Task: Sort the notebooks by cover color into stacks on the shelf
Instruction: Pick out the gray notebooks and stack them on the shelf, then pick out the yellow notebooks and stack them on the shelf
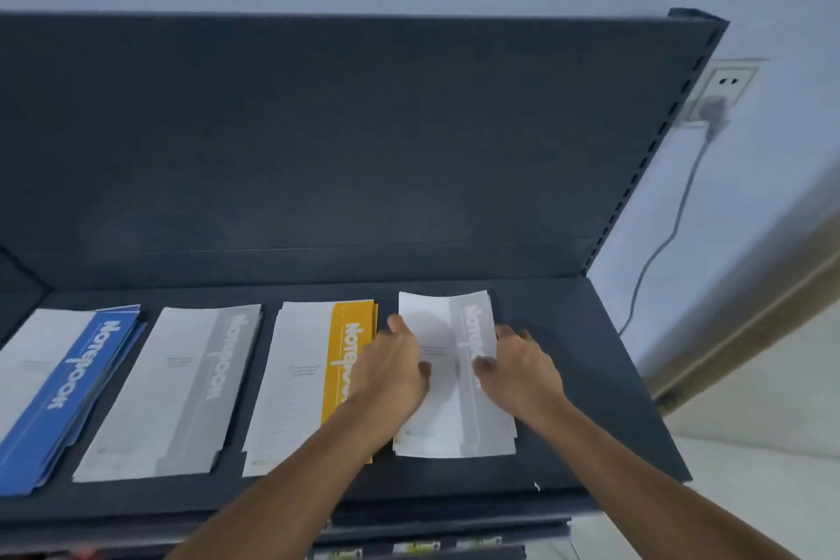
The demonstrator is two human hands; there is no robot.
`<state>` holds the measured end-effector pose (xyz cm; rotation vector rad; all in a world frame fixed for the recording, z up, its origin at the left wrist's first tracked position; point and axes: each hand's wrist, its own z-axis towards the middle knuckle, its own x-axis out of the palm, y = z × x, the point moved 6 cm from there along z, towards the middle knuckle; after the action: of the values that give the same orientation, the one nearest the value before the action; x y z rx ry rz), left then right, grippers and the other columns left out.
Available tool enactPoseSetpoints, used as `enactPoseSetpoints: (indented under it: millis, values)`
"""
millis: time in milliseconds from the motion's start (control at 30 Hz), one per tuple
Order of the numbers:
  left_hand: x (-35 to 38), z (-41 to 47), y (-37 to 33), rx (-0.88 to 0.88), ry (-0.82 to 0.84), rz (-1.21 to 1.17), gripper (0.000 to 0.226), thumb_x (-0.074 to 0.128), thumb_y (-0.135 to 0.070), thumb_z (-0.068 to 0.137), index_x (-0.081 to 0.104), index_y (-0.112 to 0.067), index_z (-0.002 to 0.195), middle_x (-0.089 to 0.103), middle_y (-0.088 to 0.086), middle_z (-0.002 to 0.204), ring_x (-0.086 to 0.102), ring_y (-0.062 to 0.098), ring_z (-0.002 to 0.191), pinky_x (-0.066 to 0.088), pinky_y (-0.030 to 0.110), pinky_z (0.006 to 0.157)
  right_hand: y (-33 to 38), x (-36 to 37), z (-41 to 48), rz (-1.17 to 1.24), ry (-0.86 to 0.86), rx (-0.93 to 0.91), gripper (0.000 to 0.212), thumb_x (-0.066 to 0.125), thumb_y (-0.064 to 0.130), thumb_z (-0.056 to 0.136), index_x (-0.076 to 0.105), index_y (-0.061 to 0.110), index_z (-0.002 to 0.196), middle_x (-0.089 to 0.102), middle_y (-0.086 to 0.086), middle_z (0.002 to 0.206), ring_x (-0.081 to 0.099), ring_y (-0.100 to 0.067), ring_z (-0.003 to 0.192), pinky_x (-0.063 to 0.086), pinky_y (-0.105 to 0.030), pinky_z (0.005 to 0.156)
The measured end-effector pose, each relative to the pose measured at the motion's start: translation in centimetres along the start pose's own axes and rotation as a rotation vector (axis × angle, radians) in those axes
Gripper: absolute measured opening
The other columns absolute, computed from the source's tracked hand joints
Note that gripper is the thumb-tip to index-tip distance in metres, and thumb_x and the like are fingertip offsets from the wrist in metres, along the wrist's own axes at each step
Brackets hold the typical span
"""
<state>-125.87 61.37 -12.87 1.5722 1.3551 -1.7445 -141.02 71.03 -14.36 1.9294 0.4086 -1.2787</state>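
Observation:
Four notebook stacks lie side by side on the dark shelf (591, 400): a blue-banded stack (68, 391) at far left, a grey-banded stack (182, 391), a yellow-banded stack (309, 377), and a white stack with a pale grey band (450, 427) at right. My left hand (395, 368) grips the left edge of the top notebook of the right stack, thumb on its cover. My right hand (518, 364) grips the same notebook's right edge, thumb on the grey band. The top notebook's far end curls slightly upward.
The shelf's dark back panel (341, 141) rises behind the stacks, with a perforated upright (654, 141) at right. A wall socket (722, 91) with a plug and hanging cable sits to the right. Lower shelf edges with labels show below.

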Motion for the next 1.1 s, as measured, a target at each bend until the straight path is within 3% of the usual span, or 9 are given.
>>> enactPoseSetpoints:
  millis: [167, 533, 667, 767, 867, 967, 1100]
  values:
    - [0.7, -0.4, 0.0, -0.001, -0.043, 0.019, 0.05, 0.067, -0.028, 0.094, 0.037, -0.009, 0.128, 0.066, 0.01, 0.11, 0.068, 0.029, 0.094, 0.053, 0.035, 0.066, -0.3, 1.0, 0.2, -0.019, 0.021, -0.011, 0.028, 0.052, 0.031, 0.096, 0.052, 0.013, 0.117, 0.053, -0.004, 0.11, 0.053, -0.023, 0.081, 0.045, -0.035, 0.063]
    - [1.6, -1.5, 0.1, 0.001, -0.136, 0.121, 0.052, 0.063, -0.034, 0.096, 0.038, -0.012, 0.136, 0.06, 0.007, 0.124, 0.063, 0.025, 0.106, 0.059, 0.033, 0.08, -0.3, 0.7, 0.2, -0.058, -0.024, -0.052, 0.038, 0.055, 0.035, 0.097, 0.05, 0.012, 0.126, 0.048, -0.005, 0.119, 0.045, -0.019, 0.085, 0.042, -0.032, 0.065]
    - [-0.1, -1.6, 0.1, 0.024, -0.177, 0.085, 0.046, 0.059, -0.036, 0.098, 0.042, -0.011, 0.132, 0.061, 0.008, 0.12, 0.062, 0.026, 0.107, 0.05, 0.029, 0.07, 0.8, -0.2, 0.2, -0.078, -0.089, -0.112, 0.039, 0.056, 0.032, 0.097, 0.05, 0.013, 0.13, 0.049, -0.006, 0.121, 0.057, -0.021, 0.096, 0.042, -0.029, 0.065]
    - [-2.7, -1.7, 1.1, 0.041, -0.196, 0.047, 0.039, 0.056, -0.039, 0.098, 0.046, -0.014, 0.127, 0.061, 0.005, 0.117, 0.062, 0.026, 0.104, 0.042, 0.03, 0.067, 3.8, -0.8, -0.2, -0.056, -0.104, -0.198, 0.043, 0.058, 0.031, 0.097, 0.049, 0.015, 0.136, 0.05, -0.005, 0.129, 0.061, -0.021, 0.106, 0.047, -0.027, 0.069]
    - [-6.4, -2.2, 3.8, 0.034, -0.252, 0.031, 0.037, 0.054, -0.041, 0.099, 0.049, -0.018, 0.127, 0.063, 0.001, 0.119, 0.064, 0.023, 0.101, 0.048, 0.031, 0.073, 8.7, -0.9, -1.2, -0.049, -0.102, -0.333, 0.039, 0.057, 0.032, 0.098, 0.052, 0.019, 0.135, 0.05, -0.003, 0.131, 0.063, -0.021, 0.106, 0.056, -0.031, 0.079]
    - [-10.7, -3.5, 8.6, -0.024, -0.322, 0.034, 0.036, 0.053, -0.044, 0.098, 0.052, -0.021, 0.126, 0.065, -0.002, 0.117, 0.065, 0.018, 0.096, 0.051, 0.029, 0.074, 14.9, -0.1, -2.8, -0.067, -0.069, -0.486, 0.031, 0.054, 0.032, 0.099, 0.055, 0.021, 0.127, 0.049, -0.002, 0.127, 0.062, -0.024, 0.105, 0.054, -0.037, 0.082]
    - [-16.0, -7.0, 17.1, -0.132, -0.362, 0.026, 0.032, 0.051, -0.042, 0.099, 0.055, -0.019, 0.121, 0.065, 0.0, 0.113, 0.063, 0.019, 0.093, 0.054, 0.033, 0.075, 24.7, 2.4, -6.3, -0.07, -0.011, -0.682, 0.031, 0.053, 0.034, 0.099, 0.055, 0.023, 0.129, 0.047, 0.0, 0.13, 0.063, -0.025, 0.103, 0.05, -0.034, 0.08]
